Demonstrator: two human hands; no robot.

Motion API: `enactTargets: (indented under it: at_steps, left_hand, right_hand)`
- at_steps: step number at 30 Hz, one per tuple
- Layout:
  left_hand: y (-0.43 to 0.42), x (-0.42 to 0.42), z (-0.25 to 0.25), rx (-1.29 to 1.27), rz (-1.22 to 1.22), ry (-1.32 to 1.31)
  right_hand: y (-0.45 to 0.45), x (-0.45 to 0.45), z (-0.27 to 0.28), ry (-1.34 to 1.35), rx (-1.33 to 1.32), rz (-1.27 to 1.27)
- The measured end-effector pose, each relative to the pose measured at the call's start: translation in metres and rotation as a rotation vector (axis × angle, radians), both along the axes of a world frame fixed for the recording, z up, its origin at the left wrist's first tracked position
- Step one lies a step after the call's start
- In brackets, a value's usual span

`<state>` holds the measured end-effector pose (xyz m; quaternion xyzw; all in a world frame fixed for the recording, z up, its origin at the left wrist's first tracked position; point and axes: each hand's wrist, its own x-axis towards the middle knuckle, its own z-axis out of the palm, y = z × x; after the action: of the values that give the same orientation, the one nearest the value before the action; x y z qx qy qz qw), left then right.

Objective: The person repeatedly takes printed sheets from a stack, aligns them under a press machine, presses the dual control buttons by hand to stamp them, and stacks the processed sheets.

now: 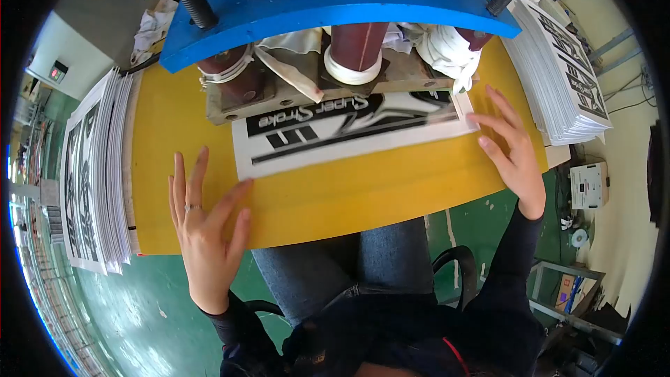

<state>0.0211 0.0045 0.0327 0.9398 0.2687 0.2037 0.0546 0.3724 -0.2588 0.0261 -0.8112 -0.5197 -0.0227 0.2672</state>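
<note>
A white printed sheet [307,157] with black lettering and shapes lies on the yellow work table [370,202], its far part under the metal block of a press [230,108]. At the sheet's near left corner is my left hand [209,234], fingers spread, a ring on one of them. One fingertip meets that corner or comes very close to it. My right hand [516,157] is beside the sheet's right end with its fingers apart. A fingertip seems to touch the edge there, and the sheet's right end is slightly blurred.
Above the sheet hangs a blue press plate [335,0] with dark red posts [356,45] wrapped in white cloth [450,52]. Stacks of printed sheets stand at the left [105,167] and right [558,70]. A chair armrest [457,265] is below the table.
</note>
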Motion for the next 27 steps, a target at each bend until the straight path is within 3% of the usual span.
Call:
enactTargets:
  at_steps: [4, 7, 13, 19, 27]
  left_hand:
    - [0.021, 0.025, -0.010, 0.023, 0.017, -0.056]
    - [0.026, 0.027, -0.017, -0.160, 0.005, -0.094]
    - [0.023, 0.026, -0.016, -0.203, 0.022, -0.121]
    - [0.024, 0.026, -0.021, 0.006, 0.081, -0.028]
    - [0.023, 0.026, -0.020, -0.031, 0.113, 0.011]
  right_hand:
    - [0.021, 0.010, -0.009, 0.140, 0.081, -0.049]
    - [0.019, 0.007, -0.009, 0.106, 0.080, -0.034]
    - [0.018, 0.006, -0.010, -0.015, 0.073, -0.060]
    - [0.019, 0.006, -0.010, -0.024, 0.053, -0.090]
    - [0.019, 0.009, -0.013, 0.018, 0.024, -0.129]
